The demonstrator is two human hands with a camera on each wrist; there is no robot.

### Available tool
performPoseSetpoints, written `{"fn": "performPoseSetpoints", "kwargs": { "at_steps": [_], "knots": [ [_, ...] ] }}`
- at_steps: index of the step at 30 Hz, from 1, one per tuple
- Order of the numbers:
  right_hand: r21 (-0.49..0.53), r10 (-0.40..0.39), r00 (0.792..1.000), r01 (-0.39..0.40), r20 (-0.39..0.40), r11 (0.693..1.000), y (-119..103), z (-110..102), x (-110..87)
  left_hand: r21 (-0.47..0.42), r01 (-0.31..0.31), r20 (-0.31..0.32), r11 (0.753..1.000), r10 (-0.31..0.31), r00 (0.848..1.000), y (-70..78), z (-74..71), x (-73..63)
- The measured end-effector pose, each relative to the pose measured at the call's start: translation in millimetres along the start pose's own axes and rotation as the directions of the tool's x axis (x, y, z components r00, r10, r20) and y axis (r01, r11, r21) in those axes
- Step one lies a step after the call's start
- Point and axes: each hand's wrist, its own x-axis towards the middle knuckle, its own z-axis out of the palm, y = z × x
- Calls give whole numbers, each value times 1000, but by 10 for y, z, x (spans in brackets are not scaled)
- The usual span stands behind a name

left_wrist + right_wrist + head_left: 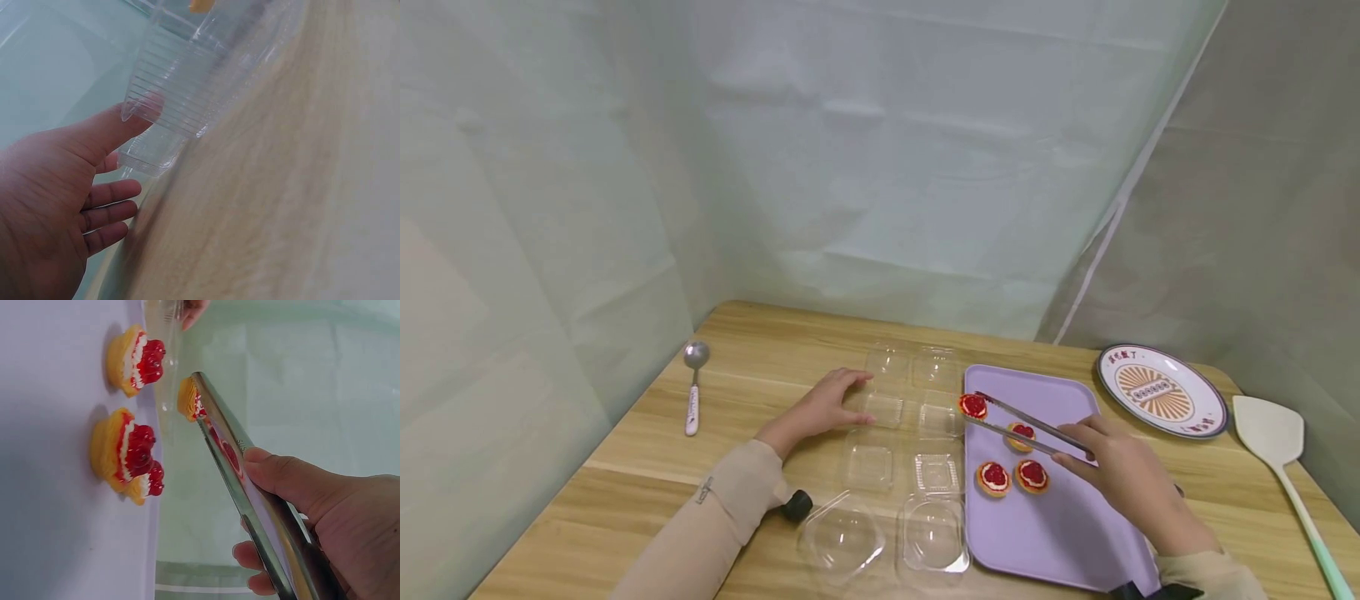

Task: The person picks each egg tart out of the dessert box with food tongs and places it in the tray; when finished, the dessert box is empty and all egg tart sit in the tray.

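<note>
My right hand [1123,471] grips metal tongs [1033,423]. Between the tong tips a small red-topped tart [973,406] is held above the left edge of a purple tray [1060,525]. The right wrist view shows this tart [187,399] in its yellow shell, pinched at the ends of the tongs [250,500]. Three more tarts [994,478] sit on the tray. My left hand [827,404], thumb and fingers spread, is beside a clear plastic container [883,409]. In the left wrist view the thumb overlaps the container's ribbed wall [169,94]; contact is hard to tell.
Several clear containers stand left of the tray, the front ones with domed lids [844,537]. A spoon [693,383] lies at the far left. On the right are a patterned plate [1153,392] and a white spatula [1270,429]. Pale curtains [910,167] hang behind the wooden table [647,450].
</note>
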Motion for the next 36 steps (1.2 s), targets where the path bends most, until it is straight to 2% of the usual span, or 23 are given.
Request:
{"fn": "performPoseSetpoints", "kwargs": {
  "at_steps": [9,23,36],
  "knots": [
    [-8,58,996,-57,65,998,17,30,-103,-9,-13,-4,1000,13,1000,2,-1,2],
    [3,60,997,-60,41,998,30,21,-175,-12,-16,-2,1000,16,1000,-11,4,4],
    [-42,40,998,-39,38,998,80,85,-214,-21,-12,-2,1000,12,1000,-25,9,6]
  ]
}}
